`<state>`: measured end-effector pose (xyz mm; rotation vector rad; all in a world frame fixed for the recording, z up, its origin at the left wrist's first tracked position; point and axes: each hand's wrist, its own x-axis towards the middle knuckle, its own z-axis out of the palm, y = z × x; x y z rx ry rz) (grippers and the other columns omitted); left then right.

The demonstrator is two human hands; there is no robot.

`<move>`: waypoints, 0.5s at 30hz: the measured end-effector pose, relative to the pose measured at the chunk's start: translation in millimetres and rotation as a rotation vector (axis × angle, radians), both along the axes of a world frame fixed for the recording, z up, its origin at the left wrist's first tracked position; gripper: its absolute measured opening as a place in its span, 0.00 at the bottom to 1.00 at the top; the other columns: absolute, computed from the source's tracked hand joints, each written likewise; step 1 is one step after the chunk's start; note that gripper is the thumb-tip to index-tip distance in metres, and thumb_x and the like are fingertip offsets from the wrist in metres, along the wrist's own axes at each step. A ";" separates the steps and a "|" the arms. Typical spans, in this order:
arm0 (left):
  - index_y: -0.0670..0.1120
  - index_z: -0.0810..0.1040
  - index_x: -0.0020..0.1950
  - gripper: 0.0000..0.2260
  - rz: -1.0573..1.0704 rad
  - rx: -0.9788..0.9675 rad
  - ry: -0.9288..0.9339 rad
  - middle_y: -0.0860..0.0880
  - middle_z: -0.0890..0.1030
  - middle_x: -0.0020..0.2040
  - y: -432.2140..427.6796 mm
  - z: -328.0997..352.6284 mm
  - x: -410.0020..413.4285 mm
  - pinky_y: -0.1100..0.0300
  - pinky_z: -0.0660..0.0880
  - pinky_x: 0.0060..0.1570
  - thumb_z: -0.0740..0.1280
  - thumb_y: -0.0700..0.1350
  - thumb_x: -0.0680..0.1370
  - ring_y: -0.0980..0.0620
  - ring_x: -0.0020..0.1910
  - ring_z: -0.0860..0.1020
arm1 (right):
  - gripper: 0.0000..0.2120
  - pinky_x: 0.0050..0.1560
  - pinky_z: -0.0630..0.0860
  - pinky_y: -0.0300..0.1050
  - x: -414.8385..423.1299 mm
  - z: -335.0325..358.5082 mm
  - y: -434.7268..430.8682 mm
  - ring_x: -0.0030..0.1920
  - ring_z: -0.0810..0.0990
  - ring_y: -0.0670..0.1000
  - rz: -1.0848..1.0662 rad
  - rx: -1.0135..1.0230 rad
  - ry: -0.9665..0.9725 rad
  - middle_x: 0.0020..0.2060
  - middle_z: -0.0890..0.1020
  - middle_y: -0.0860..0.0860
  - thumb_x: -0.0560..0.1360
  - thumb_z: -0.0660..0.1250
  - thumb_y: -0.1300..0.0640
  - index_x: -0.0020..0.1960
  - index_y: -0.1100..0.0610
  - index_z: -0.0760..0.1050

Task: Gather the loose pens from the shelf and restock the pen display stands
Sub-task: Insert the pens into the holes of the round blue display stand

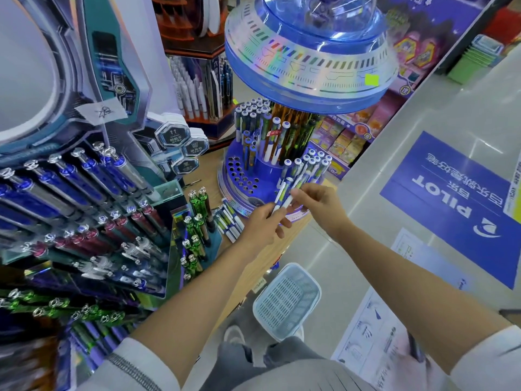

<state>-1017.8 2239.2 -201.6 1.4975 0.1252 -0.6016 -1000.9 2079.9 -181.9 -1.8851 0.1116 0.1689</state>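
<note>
1. The left hand [263, 225] has its grip closed round the lower ends of the held pens [283, 194], two or three of them. The right hand [318, 203] keeps a narrow grip and seems to pinch one near its top, just over the front rim of the round stand [239, 176].
2. Pulling that one free could drag its neighbours out. The barrels look like glossy plastic and would probably slip, roll and go over the front edge of the shelf [265, 259] towards the floor basket [287, 300].
3. The holes in the stand are small and set close together. A tilted pen could miss its hole or knock the upright pens crowded beside it, and the overhanging dome [310, 66] cramps any approach from above.
4. The loose pens [229, 221] lie flat by the stand's foot, near the shelf's front edge, where the left wrist could sweep them off.
5. The pens are slim white-and-blue cylinders, the stand is hard blue plastic with shiny foil trim, and the shelf is smooth wood-grain.
</note>
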 end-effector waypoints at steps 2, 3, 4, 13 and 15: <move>0.48 0.77 0.51 0.07 0.007 -0.013 -0.001 0.48 0.80 0.42 0.6 0.1 0.2 0.66 0.62 0.25 0.60 0.48 0.82 0.55 0.30 0.72 | 0.12 0.38 0.76 0.39 1.8 5.0 -10.2 0.35 0.81 0.48 -0.160 0.041 -0.091 0.34 0.82 0.55 0.79 0.66 0.57 0.47 0.67 0.76; 0.49 0.77 0.51 0.07 0.015 -0.010 -0.003 0.49 0.80 0.41 1.3 -0.8 0.7 0.67 0.62 0.24 0.60 0.48 0.82 0.56 0.30 0.72 | 0.12 0.37 0.76 0.39 3.0 7.5 -16.7 0.35 0.82 0.49 -0.236 0.040 -0.133 0.34 0.82 0.55 0.80 0.65 0.56 0.48 0.67 0.75; 0.49 0.78 0.51 0.08 0.020 -0.003 -0.006 0.49 0.80 0.41 1.8 -1.8 1.2 0.68 0.62 0.24 0.60 0.48 0.82 0.55 0.30 0.71 | 0.12 0.36 0.76 0.39 4.0 10.1 -22.0 0.36 0.82 0.50 -0.303 0.018 -0.169 0.35 0.82 0.54 0.80 0.65 0.56 0.48 0.66 0.74; 0.40 0.76 0.57 0.13 -0.002 0.044 -0.068 0.47 0.76 0.39 -1.6 -4.6 3.2 0.71 0.65 0.24 0.61 0.48 0.81 0.56 0.29 0.69 | 0.07 0.47 0.80 0.59 11.2 1.1 -24.5 0.41 0.83 0.53 -0.443 -0.226 -0.250 0.38 0.84 0.50 0.77 0.67 0.49 0.43 0.51 0.73; 0.40 0.76 0.57 0.12 -0.001 0.041 -0.074 0.48 0.76 0.38 -0.3 -5.8 2.2 0.71 0.65 0.25 0.61 0.48 0.81 0.57 0.29 0.68 | 0.07 0.46 0.79 0.58 12.7 1.9 -23.3 0.41 0.82 0.54 -0.452 -0.256 -0.276 0.38 0.83 0.51 0.77 0.68 0.51 0.42 0.52 0.74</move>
